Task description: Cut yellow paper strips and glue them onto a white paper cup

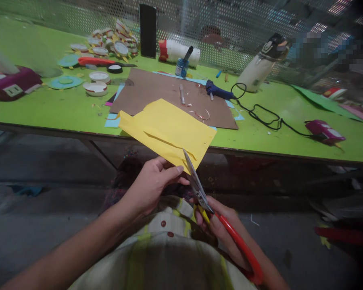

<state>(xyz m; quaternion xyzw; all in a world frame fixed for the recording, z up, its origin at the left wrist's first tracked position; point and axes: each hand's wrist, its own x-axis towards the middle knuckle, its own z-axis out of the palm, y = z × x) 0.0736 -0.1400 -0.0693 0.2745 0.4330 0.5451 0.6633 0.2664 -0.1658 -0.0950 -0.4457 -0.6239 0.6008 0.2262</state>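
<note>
A sheet of yellow paper (172,121) is held over the table's front edge, with a long slit or crease near its lower side. My left hand (157,179) pinches its near edge, thumb on top and fingers beneath. In my right hand (222,225) is a pair of scissors (196,183) with red and yellow handles. Their blades reach up over the paper's lower right part, close to my left fingertips. How far apart the blades stand is hard to make out. Part of the red handle extends past my right palm.
On the green table (72,108) lies a brown board (166,88) bearing a blue glue gun (219,90), whose cord runs right to a purple box (325,131). Behind stand a blue jar (181,67) and a bottle (257,68). Round white pieces (121,46) are heaped back left, near red-handled scissors (97,61).
</note>
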